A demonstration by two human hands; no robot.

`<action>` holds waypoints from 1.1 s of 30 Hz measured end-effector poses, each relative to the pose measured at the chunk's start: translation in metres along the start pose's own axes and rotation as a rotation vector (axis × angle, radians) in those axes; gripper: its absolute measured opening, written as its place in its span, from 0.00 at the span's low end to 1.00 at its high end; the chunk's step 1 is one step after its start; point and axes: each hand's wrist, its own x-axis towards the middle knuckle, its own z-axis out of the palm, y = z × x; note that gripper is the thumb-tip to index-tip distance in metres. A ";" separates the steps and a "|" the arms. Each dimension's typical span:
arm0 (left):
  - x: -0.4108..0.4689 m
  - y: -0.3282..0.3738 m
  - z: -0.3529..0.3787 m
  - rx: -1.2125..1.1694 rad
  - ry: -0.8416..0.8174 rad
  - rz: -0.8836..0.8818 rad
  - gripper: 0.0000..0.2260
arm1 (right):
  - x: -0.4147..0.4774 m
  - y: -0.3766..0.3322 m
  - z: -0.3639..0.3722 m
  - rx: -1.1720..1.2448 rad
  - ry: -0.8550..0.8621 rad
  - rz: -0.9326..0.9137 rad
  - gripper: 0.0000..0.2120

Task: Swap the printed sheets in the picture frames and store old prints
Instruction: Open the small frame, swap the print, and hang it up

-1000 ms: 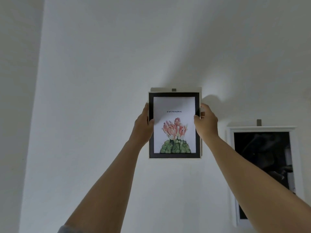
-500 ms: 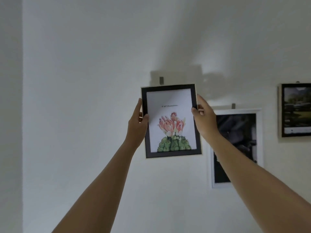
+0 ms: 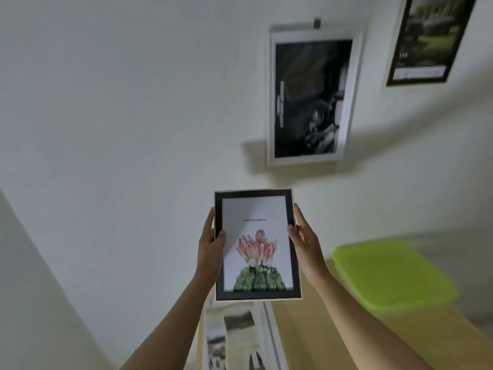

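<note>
Black-bordered, with a pale wooden outer edge, the picture frame (image 3: pixel 257 245) sits between our hands in mid-air, away from the white wall (image 3: pixel 120 102), its cactus print (image 3: pixel 256 260) facing us upright. Below and to the right lies a wooden tabletop (image 3: pixel 333 340); on its far right rests a lime-green lid (image 3: pixel 392 276), blurred. Near us, under the frame, a white-framed landscape print (image 3: pixel 232 340) lies flat at the tabletop's left edge. On the wall, far and to the right, hangs a white frame (image 3: pixel 309 94) with a dark picture, and further right a black frame (image 3: pixel 426 38) with a green scene. Our left hand (image 3: pixel 210 249) clasps the frame's left side, thumb on the front. Our right hand (image 3: pixel 306 244) clasps the right side likewise, both arms stretched forward.
</note>
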 end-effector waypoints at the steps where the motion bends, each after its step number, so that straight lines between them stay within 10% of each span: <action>1: -0.014 -0.015 0.011 0.048 0.002 -0.008 0.26 | -0.013 0.013 -0.014 0.028 -0.010 0.034 0.24; 10: -0.100 -0.099 0.120 0.647 0.031 -0.159 0.24 | -0.081 0.069 -0.128 0.054 0.048 0.126 0.21; 33: -0.102 -0.054 0.222 0.275 0.062 -0.034 0.25 | -0.100 0.078 -0.140 -0.385 -0.089 -0.204 0.23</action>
